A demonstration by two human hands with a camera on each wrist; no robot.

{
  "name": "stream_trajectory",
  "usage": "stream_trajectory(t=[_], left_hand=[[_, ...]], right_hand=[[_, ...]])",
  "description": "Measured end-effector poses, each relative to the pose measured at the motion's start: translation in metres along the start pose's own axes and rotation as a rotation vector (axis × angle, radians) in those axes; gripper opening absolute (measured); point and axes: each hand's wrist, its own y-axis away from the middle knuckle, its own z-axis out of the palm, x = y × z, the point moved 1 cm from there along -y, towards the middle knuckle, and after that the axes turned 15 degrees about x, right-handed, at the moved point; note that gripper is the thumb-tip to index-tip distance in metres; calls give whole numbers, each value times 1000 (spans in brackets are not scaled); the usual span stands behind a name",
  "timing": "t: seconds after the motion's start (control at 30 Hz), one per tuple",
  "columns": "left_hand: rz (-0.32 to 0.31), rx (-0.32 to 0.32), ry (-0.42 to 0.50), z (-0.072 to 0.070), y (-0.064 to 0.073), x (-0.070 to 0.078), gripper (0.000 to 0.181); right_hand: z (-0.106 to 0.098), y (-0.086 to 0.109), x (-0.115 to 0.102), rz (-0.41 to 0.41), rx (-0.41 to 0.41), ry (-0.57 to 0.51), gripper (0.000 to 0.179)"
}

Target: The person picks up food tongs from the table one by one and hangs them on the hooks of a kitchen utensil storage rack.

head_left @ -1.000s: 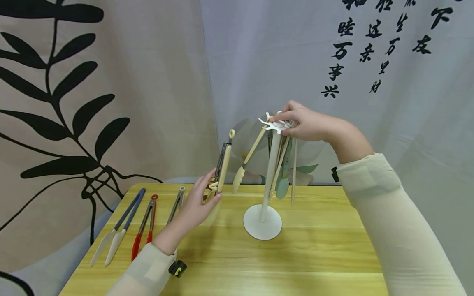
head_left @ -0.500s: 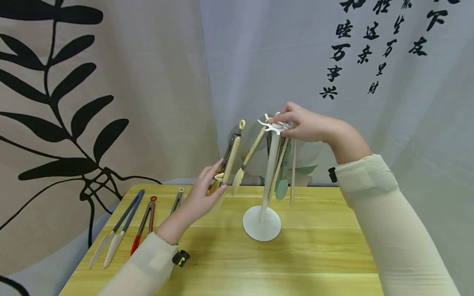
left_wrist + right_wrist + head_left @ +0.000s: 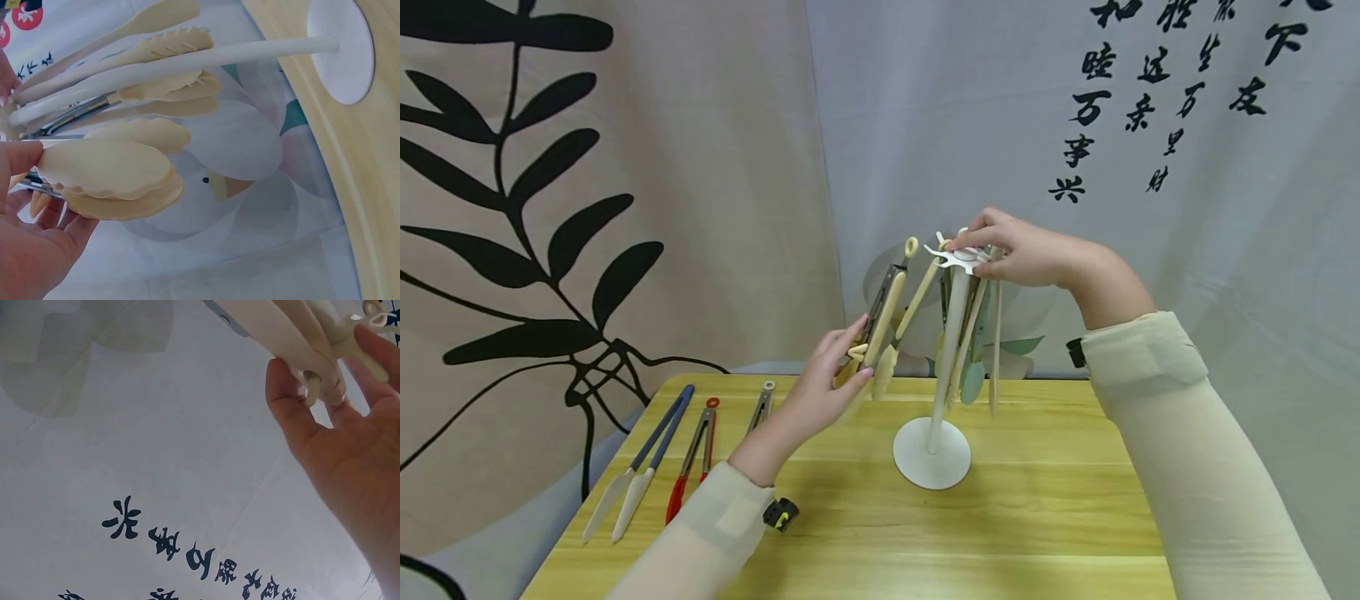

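My left hand (image 3: 823, 383) holds a pair of pale yellow kitchen tongs (image 3: 891, 304) upright, thumb and fingers around the lower part, its ring at the top. In the left wrist view the tongs' scalloped heads (image 3: 112, 165) point away from the palm. The ring is close to the left side of a white utensil stand (image 3: 951, 333). With thumb and fingers, my right hand (image 3: 1030, 257) grips the stand's hooked top (image 3: 951, 257). Several utensils hang from it, including another yellow tongs (image 3: 917, 308) and a green utensil (image 3: 973, 379). The right wrist view shows fingers around the hooks and a cream handle (image 3: 284, 331).
On the left of the wooden table (image 3: 1037, 500) lie blue-and-white tongs (image 3: 662, 433) and red tongs (image 3: 706, 433). A third pair of tongs (image 3: 762, 404) is partly covered by my left arm. A printed curtain (image 3: 737, 208) hangs behind the table's far edge.
My left hand has moved right and slightly up with the yellow tongs, bringing their ring nearer the stand's hooks. My right hand has stayed at the top of the stand.
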Motion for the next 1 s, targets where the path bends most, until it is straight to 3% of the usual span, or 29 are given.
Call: stream_trajectory(t=[0.53, 1.0], left_hand=[[-39, -28, 0, 6, -3, 1, 68], [-28, -39, 15, 11, -8, 7, 68]], right_hand=[[-2, -3, 8, -22, -6, -12, 44], [-4, -2, 12, 1, -32, -46, 44]])
